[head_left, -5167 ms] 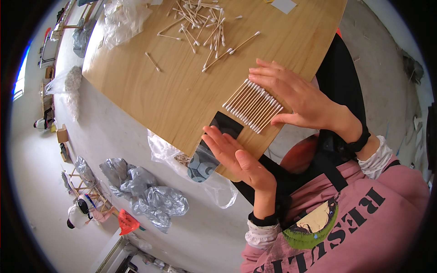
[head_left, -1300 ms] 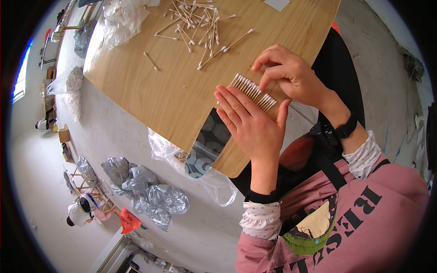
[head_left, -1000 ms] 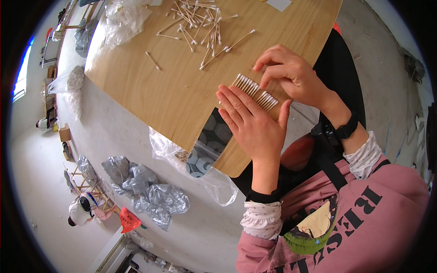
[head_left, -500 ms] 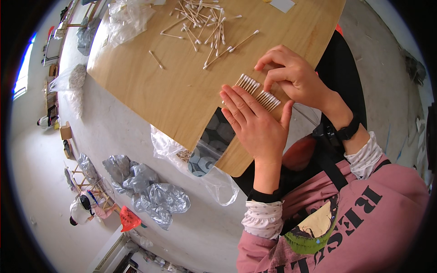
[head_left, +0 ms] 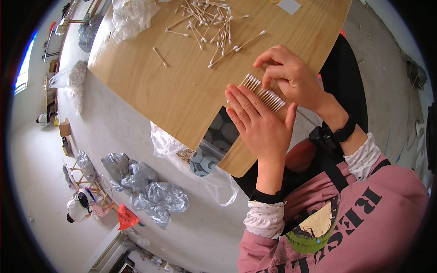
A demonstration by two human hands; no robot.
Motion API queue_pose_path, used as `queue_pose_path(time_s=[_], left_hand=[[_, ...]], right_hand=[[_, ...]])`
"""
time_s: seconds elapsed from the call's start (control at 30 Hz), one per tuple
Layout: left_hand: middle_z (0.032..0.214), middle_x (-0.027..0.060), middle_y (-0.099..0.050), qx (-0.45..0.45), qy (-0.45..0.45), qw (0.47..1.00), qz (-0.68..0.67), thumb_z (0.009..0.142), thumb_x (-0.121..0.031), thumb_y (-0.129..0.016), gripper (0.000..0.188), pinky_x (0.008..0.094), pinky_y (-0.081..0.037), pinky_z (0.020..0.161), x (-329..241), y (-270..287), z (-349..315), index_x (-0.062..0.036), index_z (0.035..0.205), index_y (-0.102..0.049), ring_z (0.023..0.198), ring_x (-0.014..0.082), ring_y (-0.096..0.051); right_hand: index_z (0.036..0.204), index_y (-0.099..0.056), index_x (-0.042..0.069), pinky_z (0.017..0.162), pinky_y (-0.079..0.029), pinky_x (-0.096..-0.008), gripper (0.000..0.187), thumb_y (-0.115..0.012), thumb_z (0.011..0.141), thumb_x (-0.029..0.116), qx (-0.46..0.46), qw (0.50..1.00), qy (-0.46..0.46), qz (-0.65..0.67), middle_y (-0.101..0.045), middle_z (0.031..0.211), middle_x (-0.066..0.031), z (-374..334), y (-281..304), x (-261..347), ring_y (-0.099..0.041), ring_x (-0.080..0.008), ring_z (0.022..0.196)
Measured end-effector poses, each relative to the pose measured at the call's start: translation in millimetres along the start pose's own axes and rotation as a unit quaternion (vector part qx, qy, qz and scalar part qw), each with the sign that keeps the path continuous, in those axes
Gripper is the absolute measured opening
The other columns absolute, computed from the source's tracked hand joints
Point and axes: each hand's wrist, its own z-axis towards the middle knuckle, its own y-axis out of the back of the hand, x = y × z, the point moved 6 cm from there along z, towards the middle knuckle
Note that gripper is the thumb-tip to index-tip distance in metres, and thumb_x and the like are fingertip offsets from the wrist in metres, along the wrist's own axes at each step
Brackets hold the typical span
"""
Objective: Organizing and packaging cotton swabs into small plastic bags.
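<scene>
Left hand (head_left: 263, 129) open, palm down, fingers flat over the lower ends of a row of cotton swabs (head_left: 274, 101) near the edge of the wooden table (head_left: 136, 82). Right hand (head_left: 296, 81) curled, index fingertip at the white tips; whether it pinches one, cannot tell. Loose swab pile (head_left: 223, 26) lies farther up the table; patterned pouch (head_left: 221, 133) beside left hand, overhanging the edge.

- You look down from your head, through the left of two side-by-side fisheye cameras.
- Your hands (head_left: 265, 132) lie close below, right of centre.
- Past the counter's (head_left: 145, 86) left edge, your view reaches the floor (head_left: 207, 223).
</scene>
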Motion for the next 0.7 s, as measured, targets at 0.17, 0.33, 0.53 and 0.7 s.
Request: queue_pose_path(time_s=[0.17, 0.33, 0.53, 0.7], left_hand=[[0.159, 0.0313, -0.018, 0.002, 0.002, 1.0, 0.0, 0.086, -0.066, -0.059, 0.109, 0.0495, -0.015, 0.121, 1.6, -0.6, -0.5, 0.0143, 0.15, -0.021, 0.151, 0.0415, -0.014], [0.159, 0.0313, -0.017, 0.002, 0.002, 1.0, -0.003, 0.086, -0.066, -0.059, 0.11, 0.0498, -0.014, 0.121, 1.2, -0.1, -0.3, 0.0143, 0.15, -0.02, 0.151, 0.0416, -0.013], [0.159, 0.0318, -0.016, 0.007, 0.002, 1.0, -0.002, 0.087, -0.066, -0.058, 0.109, 0.0498, -0.014, 0.121, 0.8, -1.4, -0.3, 0.0145, 0.15, -0.019, 0.151, 0.0418, -0.012], [0.159, 0.032, -0.015, 0.005, 0.005, 1.0, -0.005, 0.087, -0.065, -0.058, 0.109, 0.0496, -0.013, 0.121, 2.4, 0.7, -1.3, 0.0143, 0.15, -0.019, 0.151, 0.0417, -0.011]], right_hand=[[0.072, -0.066, 0.003, 0.08, -0.051, -0.0335, 0.014, -0.06, 0.072, -0.009, 0.002, 1.0, -0.014, 0.028, -0.064, 0.1, -0.0049, -0.9, -0.5, -0.8, -0.059, -0.0235, 0.098], [0.075, -0.068, 0.004, 0.083, -0.051, -0.0319, 0.019, -0.057, 0.073, -0.012, 0.02, 1.0, -0.02, 0.011, -0.062, 0.108, -0.0059, -1.2, -1.5, -2.7, -0.058, -0.0229, 0.106], [0.075, -0.066, 0.003, 0.082, -0.051, -0.0322, 0.016, -0.059, 0.073, -0.011, 0.047, 0.999, -0.005, -0.004, -0.062, 0.108, -0.0059, -1.2, -2.7, -2.4, -0.057, -0.0229, 0.105], [0.081, -0.066, 0.004, 0.083, -0.051, -0.0319, 0.013, -0.063, 0.079, -0.008, 0.032, 0.999, -0.034, 0.019, -0.062, 0.11, -0.0058, 3.0, -3.1, 1.5, -0.057, -0.0226, 0.106]])
